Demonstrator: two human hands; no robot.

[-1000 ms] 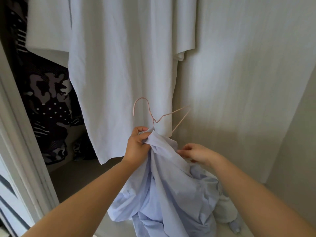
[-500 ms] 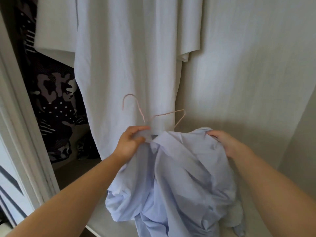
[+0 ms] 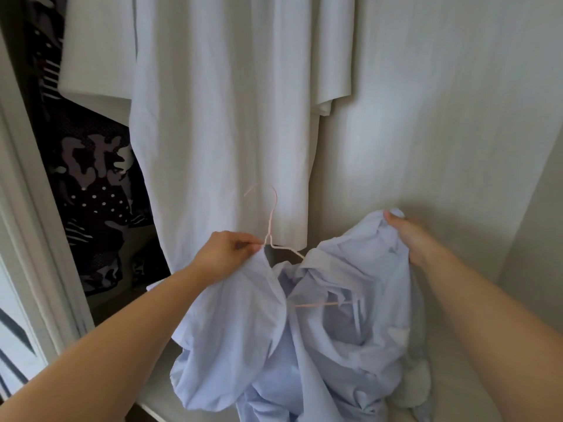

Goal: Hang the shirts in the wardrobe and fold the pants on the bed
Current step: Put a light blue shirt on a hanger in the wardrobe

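So this is mid-job on one shirt. The light blue shirt (image 3: 320,345) sits in the lower middle of the frame, bunched up and hanging between both hands, in front of the open wardrobe. The left hand (image 3: 227,254) pinches the neck of a thin pink wire hanger (image 3: 270,220), right below the hook, with the edge of the shirt's opening caught in the same pinch. The right hand (image 3: 408,236), off to the right and a bit higher, has its fingers curled round a wad of the blue fabric and holds it up and out. So the hands are apart, each clamped on something.

The hanger looks partly inside the shirt. One sloped arm disappears under the fabric and the bottom bar shows through the opening. I can't tell if either shoulder is properly seated.

As for progress, a white t-shirt (image 3: 225,117) already hangs top centre, and a dark patterned garment (image 3: 91,178) hangs behind it on the left. I'd guess at least one shirt is done. The blue one isn't dressed on the hanger yet, and the hook is nowhere near a rail, which is out of frame. No pants or bed in view, so no idea how that half is going.
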